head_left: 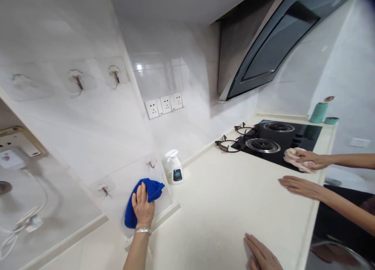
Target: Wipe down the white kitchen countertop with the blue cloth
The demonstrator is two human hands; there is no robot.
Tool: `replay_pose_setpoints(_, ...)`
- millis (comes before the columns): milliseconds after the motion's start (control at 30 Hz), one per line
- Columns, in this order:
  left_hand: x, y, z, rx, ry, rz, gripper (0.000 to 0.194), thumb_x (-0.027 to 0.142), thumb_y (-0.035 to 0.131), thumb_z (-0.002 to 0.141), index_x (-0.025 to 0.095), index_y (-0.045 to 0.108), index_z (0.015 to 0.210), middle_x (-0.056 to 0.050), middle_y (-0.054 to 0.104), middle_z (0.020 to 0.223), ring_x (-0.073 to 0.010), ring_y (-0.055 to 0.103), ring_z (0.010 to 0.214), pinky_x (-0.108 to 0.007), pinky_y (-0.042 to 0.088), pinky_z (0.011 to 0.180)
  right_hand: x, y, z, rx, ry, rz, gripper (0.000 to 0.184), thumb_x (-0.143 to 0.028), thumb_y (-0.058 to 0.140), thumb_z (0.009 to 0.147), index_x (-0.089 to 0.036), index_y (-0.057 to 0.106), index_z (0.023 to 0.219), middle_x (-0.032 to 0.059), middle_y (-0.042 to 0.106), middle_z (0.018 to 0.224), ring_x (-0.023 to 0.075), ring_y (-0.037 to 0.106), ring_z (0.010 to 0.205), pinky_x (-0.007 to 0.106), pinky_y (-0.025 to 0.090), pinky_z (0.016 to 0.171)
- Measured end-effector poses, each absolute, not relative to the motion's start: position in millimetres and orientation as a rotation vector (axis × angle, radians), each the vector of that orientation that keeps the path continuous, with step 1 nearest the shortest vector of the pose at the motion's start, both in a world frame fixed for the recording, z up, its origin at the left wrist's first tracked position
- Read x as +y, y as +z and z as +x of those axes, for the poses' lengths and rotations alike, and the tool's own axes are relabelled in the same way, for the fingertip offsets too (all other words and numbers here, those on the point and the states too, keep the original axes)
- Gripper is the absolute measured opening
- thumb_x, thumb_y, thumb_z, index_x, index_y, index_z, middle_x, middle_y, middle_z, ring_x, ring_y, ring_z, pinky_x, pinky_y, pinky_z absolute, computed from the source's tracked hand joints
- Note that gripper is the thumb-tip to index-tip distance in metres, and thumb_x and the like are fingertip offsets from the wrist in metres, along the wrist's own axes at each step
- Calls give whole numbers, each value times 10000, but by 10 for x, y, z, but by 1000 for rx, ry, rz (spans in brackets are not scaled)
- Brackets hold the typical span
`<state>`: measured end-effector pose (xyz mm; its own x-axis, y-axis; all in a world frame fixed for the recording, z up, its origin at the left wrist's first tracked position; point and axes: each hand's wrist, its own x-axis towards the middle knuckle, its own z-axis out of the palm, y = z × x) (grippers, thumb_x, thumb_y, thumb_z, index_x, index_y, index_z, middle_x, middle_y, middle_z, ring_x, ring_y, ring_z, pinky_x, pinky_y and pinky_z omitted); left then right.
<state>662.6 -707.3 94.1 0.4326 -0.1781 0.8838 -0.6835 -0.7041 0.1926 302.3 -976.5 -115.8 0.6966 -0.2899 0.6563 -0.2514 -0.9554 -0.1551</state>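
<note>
A matte, rumpled royal-blue cloth (156,189), one folded corner jutting right of the fingers, is spread against the white wall (88,145) beneath the left hand (143,207), whose outstretched fingers press flat, nearly together. Right of those fingertips stands a white trigger spray bottle (176,172); farther right, the right hand (261,254) rests on the cream countertop (211,207), fingers together.

Four hands (143,208), two cloths (130,213), one spray bottle (177,170).
The hands divide as two of the person's own and two of a co-worker's (309,187); one cloth is blue, one pink. Also countable: one cooktop (275,158) with two burners (263,145), two black pan supports (224,148), one range hood (272,51), five wall hooks (77,79), three sockets (166,105) in a single row, two green objects (318,113).
</note>
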Motion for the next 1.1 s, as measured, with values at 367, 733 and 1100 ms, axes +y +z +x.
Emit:
replay_pose_setpoints(367, -7483, 285, 6599, -1814, 1010, 2287, 594, 17, 295, 910, 206, 404, 1463, -49, 483, 1492, -131, 415, 1402, -307, 362, 1146, -9669, -1132, 2961, 551, -876, -2725, 521, -344, 450, 955, -209, 383, 1454, 106, 472, 1476, 273, 466, 1340, 460, 524, 1054)
replay_pose_setpoints(733, -7353, -227, 6427, -1769, 799, 2314, 588, 31, 314, 929, 225, 351, 1483, -57, 455, 1520, -161, 326, 1456, -391, 365, 1191, -9725, -1231, 2896, 481, -853, -2712, 519, -347, 404, 967, -215, 343, 1466, 111, 458, 1481, 277, 463, 1338, 519, 486, 1084)
replay_pose_setpoints(1100, -5979, -239, 6083, -1428, 643, 2522, 552, 69, 296, 954, 303, 425, 1438, -13, 465, 1517, -146, 389, 1421, -404, 408, 1182, -9780, -1294, 2910, 446, -880, -2688, 506, -410, 379, 966, -178, 417, 1414, 139, 500, 1436, 298, 499, 1298, 541, 488, 1081)
